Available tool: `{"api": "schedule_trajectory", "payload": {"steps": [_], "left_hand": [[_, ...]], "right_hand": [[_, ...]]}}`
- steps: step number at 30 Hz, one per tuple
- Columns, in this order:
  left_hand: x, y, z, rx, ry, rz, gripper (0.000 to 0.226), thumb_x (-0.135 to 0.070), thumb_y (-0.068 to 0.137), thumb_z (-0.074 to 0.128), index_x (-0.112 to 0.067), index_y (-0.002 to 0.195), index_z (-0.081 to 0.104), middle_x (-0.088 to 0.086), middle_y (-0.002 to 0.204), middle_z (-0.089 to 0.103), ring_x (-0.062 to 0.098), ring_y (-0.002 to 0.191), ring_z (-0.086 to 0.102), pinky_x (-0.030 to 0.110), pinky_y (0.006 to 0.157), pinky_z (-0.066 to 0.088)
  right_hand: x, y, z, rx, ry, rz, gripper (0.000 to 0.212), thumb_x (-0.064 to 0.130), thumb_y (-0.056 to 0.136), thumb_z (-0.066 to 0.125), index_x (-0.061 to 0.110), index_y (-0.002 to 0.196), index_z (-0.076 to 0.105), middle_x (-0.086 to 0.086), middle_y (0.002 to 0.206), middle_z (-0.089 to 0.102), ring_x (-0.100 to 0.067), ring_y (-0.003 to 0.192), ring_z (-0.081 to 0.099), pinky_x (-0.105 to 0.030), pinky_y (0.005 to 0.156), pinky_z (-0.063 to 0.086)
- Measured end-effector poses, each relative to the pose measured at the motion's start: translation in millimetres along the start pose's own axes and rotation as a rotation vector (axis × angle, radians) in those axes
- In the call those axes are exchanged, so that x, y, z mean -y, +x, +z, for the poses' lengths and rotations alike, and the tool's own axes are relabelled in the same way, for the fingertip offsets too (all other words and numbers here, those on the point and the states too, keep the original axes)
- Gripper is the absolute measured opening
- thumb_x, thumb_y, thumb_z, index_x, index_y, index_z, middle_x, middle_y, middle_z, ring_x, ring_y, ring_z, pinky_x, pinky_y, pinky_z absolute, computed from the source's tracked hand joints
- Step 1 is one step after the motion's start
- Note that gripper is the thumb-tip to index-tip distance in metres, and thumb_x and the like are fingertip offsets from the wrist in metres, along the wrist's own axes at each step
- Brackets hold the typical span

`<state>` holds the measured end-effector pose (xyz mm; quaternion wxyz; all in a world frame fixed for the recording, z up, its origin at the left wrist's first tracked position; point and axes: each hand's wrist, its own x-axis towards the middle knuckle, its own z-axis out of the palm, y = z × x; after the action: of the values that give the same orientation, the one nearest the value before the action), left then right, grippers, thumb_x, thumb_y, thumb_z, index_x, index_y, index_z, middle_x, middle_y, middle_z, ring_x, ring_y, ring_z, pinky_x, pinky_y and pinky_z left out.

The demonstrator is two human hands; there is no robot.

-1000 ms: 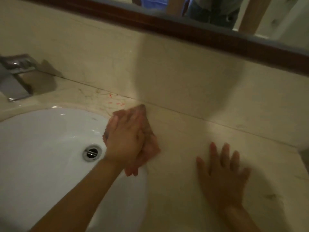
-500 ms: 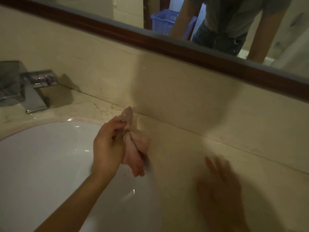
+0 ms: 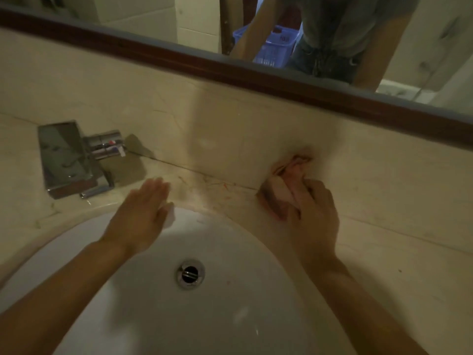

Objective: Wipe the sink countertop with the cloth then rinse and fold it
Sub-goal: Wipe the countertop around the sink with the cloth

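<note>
A crumpled pink cloth lies bunched against the seam where the beige countertop meets the backsplash, to the right of the white sink basin. My right hand grips the cloth from the near side, fingers curled over it. My left hand hovers flat and open above the basin's far rim, fingers together and pointing toward the faucet, holding nothing. Faint red marks show on the countertop between the two hands.
A chrome faucet with a square spout stands at the back left of the basin. The drain sits in the basin's middle. A dark wood-framed mirror runs above the backsplash and reflects a person and a blue basket.
The cloth passed from my left hand to my right hand and now sits further right at the backsplash seam. My left hand moved, empty, toward the faucet. The view shifted left.
</note>
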<state>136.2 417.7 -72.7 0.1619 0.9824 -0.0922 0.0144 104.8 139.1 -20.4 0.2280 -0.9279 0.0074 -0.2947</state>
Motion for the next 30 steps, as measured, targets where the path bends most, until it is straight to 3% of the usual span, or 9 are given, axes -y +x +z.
{"api": "schedule_trajectory", "payload": {"steps": [3,6,11,14,18,22,24,27,30], "left_hand": [[20,3,0,0.040,0.082,0.045,0.089,-0.060,0.076,0.000,-0.008,0.145,0.018,0.004,0.154,0.008,0.017,0.143,0.008,0.032,0.115,0.005],[22,5,-3,0.080,0.121,0.057,0.094,-0.066,0.069,-0.009,-0.016,0.147,0.005,-0.010,0.144,-0.011,0.002,0.136,-0.009,0.029,0.115,-0.002],[30,5,-2,0.093,0.135,0.086,0.108,-0.077,0.057,-0.030,-0.025,0.147,-0.004,-0.016,0.142,-0.020,-0.001,0.132,-0.019,0.030,0.113,-0.011],[34,6,-1,0.076,0.116,0.098,0.110,-0.078,0.056,-0.031,-0.028,0.147,0.003,-0.015,0.143,-0.016,0.002,0.133,-0.015,0.029,0.114,-0.005],[45,7,-3,0.033,0.059,0.136,0.098,-0.080,0.066,-0.019,-0.029,0.144,0.011,-0.010,0.147,-0.002,0.008,0.137,-0.002,0.028,0.113,0.004],[48,7,-9,0.055,0.093,0.214,0.083,-0.071,0.084,0.000,-0.019,0.142,0.029,0.002,0.148,0.027,0.025,0.136,0.030,0.043,0.108,0.024],[49,6,-7,0.046,0.067,0.193,0.088,-0.078,0.077,-0.005,-0.027,0.143,0.021,-0.006,0.150,0.016,0.016,0.139,0.019,0.042,0.112,0.015],[53,6,-11,0.102,0.000,0.151,0.089,-0.086,0.062,-0.014,-0.044,0.137,0.008,-0.020,0.148,-0.002,0.002,0.139,0.000,0.032,0.114,0.001],[55,6,-11,0.114,0.044,0.173,0.087,-0.082,0.070,-0.010,-0.038,0.141,0.017,-0.015,0.149,0.005,0.008,0.141,0.008,0.035,0.114,0.007]], "right_hand": [[2,0,14,0.278,-0.111,-0.182,0.042,0.022,0.075,0.045,0.023,0.112,0.066,-0.014,0.108,0.063,-0.039,0.095,0.059,-0.050,0.076,0.052],[14,-10,34,0.530,-0.117,-0.428,0.037,0.030,0.074,0.049,0.030,0.106,0.066,-0.006,0.111,0.063,-0.034,0.108,0.056,-0.051,0.093,0.046],[9,-8,59,0.568,-0.465,-0.354,0.059,0.057,0.077,0.038,0.032,0.129,0.050,-0.011,0.146,0.042,-0.046,0.130,0.038,-0.065,0.098,0.034],[12,-8,76,0.568,-0.440,-0.426,0.061,0.050,0.081,0.033,0.022,0.134,0.045,-0.013,0.141,0.049,-0.043,0.130,0.041,-0.055,0.107,0.026],[43,1,94,0.562,-0.366,-0.493,0.065,0.045,0.078,0.029,0.017,0.132,0.051,-0.012,0.140,0.051,-0.036,0.131,0.043,-0.052,0.108,0.030],[74,7,118,0.567,-0.277,-0.452,0.061,0.050,0.076,0.035,0.023,0.128,0.053,-0.007,0.141,0.049,-0.030,0.134,0.040,-0.056,0.103,0.034],[68,5,121,0.552,-0.283,-0.486,0.062,0.049,0.072,0.052,0.026,0.129,0.053,-0.006,0.144,0.047,-0.029,0.135,0.039,-0.055,0.104,0.034],[28,-1,94,0.528,-0.294,-0.523,0.055,0.043,0.079,0.042,0.027,0.132,0.048,-0.006,0.145,0.045,-0.023,0.137,0.029,-0.042,0.110,0.025],[-38,-21,40,0.545,-0.294,-0.542,0.054,0.039,0.090,0.038,0.029,0.143,0.032,-0.006,0.151,0.033,-0.024,0.143,0.018,-0.047,0.110,0.029]]}}
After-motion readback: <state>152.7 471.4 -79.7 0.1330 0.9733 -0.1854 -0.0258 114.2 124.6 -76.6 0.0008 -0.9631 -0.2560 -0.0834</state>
